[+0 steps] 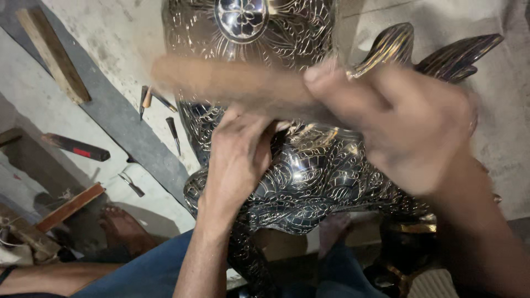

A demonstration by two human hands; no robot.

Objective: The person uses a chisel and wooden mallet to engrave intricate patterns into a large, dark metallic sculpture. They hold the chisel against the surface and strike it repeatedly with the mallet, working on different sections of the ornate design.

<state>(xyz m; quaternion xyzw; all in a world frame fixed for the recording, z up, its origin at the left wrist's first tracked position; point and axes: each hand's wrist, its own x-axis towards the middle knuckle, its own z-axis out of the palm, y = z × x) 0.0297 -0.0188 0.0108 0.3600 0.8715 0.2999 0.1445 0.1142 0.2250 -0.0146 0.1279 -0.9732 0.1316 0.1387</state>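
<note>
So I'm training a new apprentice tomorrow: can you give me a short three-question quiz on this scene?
1. True or false: the right hand holds a wooden stick, blurred by motion.
2. Where does the left hand rest?
A) on the floor
B) on the engraved dark metal piece
C) on a wooden plank
3. Fill in: several small chisels lie on the ____ to the left of the metal piece.

Key: 1 true; 2 B; 3 floor.
</note>
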